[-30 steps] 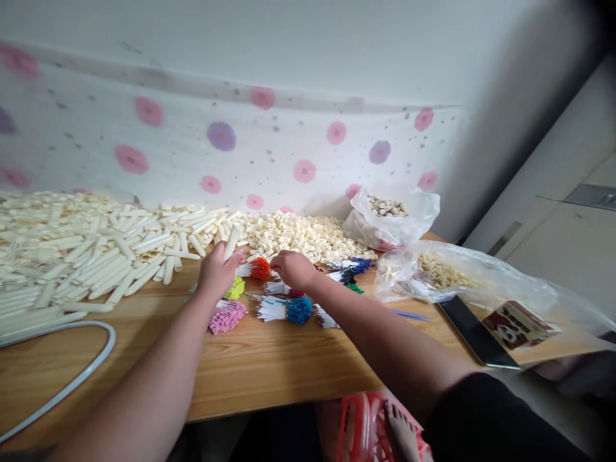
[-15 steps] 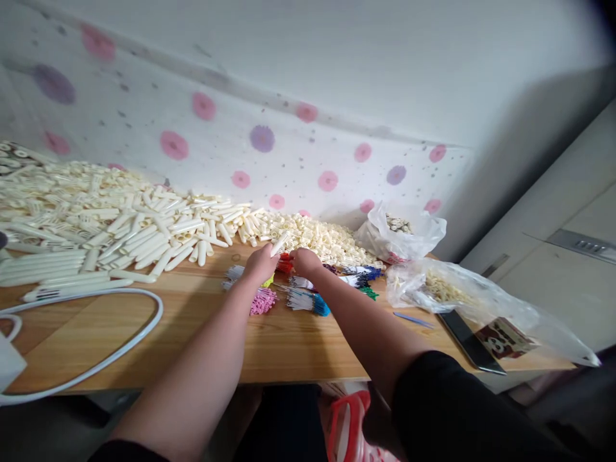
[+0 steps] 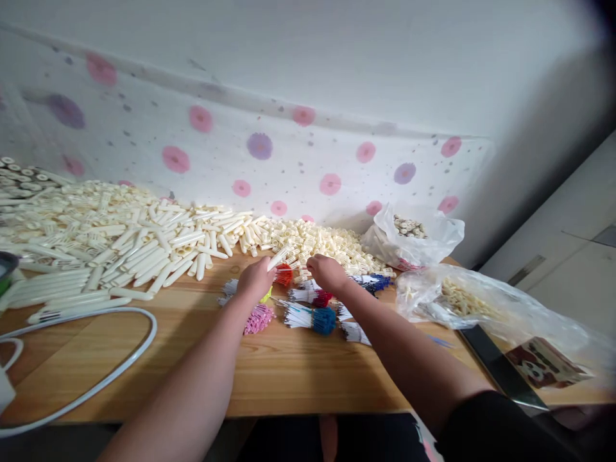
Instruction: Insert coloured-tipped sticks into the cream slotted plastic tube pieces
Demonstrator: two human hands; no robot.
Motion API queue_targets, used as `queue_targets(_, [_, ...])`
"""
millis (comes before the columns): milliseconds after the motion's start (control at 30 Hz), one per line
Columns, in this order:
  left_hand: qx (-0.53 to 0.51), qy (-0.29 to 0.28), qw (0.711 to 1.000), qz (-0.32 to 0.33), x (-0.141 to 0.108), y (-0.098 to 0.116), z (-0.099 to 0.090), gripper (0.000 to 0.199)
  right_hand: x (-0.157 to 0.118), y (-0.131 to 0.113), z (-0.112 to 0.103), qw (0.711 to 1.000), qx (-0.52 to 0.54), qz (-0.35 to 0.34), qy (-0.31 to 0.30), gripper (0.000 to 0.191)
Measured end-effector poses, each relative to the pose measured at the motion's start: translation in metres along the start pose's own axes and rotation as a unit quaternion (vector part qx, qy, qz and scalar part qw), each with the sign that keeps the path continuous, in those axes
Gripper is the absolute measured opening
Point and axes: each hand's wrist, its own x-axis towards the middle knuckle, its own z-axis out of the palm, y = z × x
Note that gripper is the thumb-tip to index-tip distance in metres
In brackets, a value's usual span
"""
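Note:
My left hand [image 3: 255,280] is closed around a cream pen barrel [image 3: 280,256] that points up and away to the right. A little to the right, my right hand [image 3: 328,274] is closed in a pinch; whatever its fingers hold is too small to make out. On the wood below lie bundles of thin white pen refills with coloured ends: a blue bundle [image 3: 323,321], a dark red bundle [image 3: 321,298], an orange-red bundle [image 3: 283,274], a pink bundle [image 3: 258,319] and a dark blue bundle [image 3: 380,281]. My left hand partly covers a yellow bundle [image 3: 266,296].
Long cream barrels [image 3: 144,253] are heaped at the left, with short cream pieces [image 3: 322,244] along the back. Plastic bags [image 3: 433,247], a phone [image 3: 500,366] and a small box [image 3: 546,364] are at right. A white cable [image 3: 129,359] loops at front left.
My right hand has moved right, away from the left hand and the orange-red bundle, widening the gap. My left hand still holds the barrel. The camera view has shifted slightly.

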Motion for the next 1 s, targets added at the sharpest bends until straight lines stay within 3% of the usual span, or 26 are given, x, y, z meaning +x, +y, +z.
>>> queue_targets(133, [-0.013,0.049,0.999,0.015,-0.014,0.019,-0.010,0.024,-0.050,0.025,-0.017,0.994,0.079,-0.071,0.034,0.020])
queue_targets(167, [-0.074,0.040,0.995,0.044,-0.019,0.025,-0.009,0.024,-0.062,0.029,-0.018,0.991,0.098,-0.086,0.038,0.018])
queue_targets(267, [-0.196,-0.074,0.965,0.158,-0.035,0.041,0.001,0.020,-0.087,0.040,-0.016,0.970,0.191,-0.135,0.063,0.017])
queue_targets(367, [-0.233,-0.165,0.926,0.247,-0.045,0.050,0.017,0.011,-0.095,0.047,-0.007,0.951,0.271,-0.134,0.072,0.016])
queue_targets(500, [-0.257,-0.177,0.929,0.197,-0.047,0.051,0.028,0.024,-0.095,0.047,0.004,0.926,0.359,-0.090,0.077,0.013])
queue_targets(667, [-0.270,-0.218,0.919,0.187,-0.043,0.048,0.024,0.012,-0.093,0.041,0.008,0.890,0.435,-0.052,0.129,0.011])
queue_targets(767, [-0.296,-0.238,0.909,0.174,-0.042,0.046,0.023,0.008,-0.093,0.039,0.010,0.866,0.480,-0.055,0.129,0.008])
queue_targets(933, [-0.344,-0.266,0.893,0.115,-0.041,0.046,0.023,0.005,-0.094,0.039,0.014,0.782,0.619,-0.038,0.067,0.014])
queue_targets(1000, [-0.358,-0.277,0.888,0.082,-0.043,0.051,0.021,0.008,-0.095,0.040,0.014,0.763,0.642,-0.034,0.065,0.014])
